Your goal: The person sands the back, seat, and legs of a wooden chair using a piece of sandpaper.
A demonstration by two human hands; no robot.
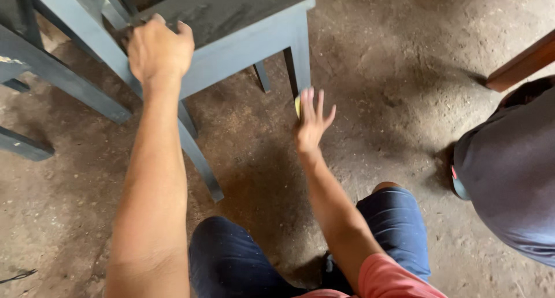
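— Where is your left hand (157, 52)?

— Your left grip is closed over the near edge of the dark grey painted wooden chair (231, 26), which stands on the dusty earthen floor (376, 61).

— And your right hand (311, 123)?

— Its fingers are spread wide; its palm presses a small yellow pad (298, 106) against the chair's front leg (298, 63). Another person's grey-clad back (511, 170) is near, to your right.

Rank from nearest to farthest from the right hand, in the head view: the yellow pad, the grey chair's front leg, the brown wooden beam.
1. Yellow pad: under the right hand, pressed by its fingers.
2. Grey-painted wooden chair's front leg: just above the pad, and touching it.
3. Brown wooden beam: far off at the right edge.
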